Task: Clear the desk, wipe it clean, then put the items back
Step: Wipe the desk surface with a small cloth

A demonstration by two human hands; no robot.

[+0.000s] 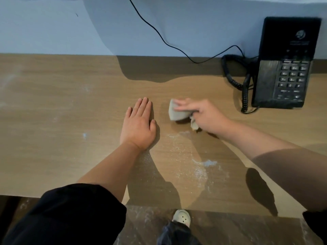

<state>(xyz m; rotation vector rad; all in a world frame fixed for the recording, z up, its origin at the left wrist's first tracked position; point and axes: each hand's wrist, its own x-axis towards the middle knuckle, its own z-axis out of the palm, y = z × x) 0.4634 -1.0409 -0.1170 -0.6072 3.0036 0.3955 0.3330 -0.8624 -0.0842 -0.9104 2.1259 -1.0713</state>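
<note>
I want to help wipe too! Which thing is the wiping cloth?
Find the wooden desk and the black phone at its right. Left of the phone, the right hand holds the cloth. It is the only soft, grey, crumpled thing there.

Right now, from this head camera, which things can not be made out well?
All in the head view:
- cloth: partly hidden under the fingers of the right hand.
- telephone: key labels and logo too blurred to read.
- black cable: its far end is cut off by the top edge.
- desk: both ends cut off by the side edges.
- desk surface under the left hand: hidden by the flat palm.
</note>
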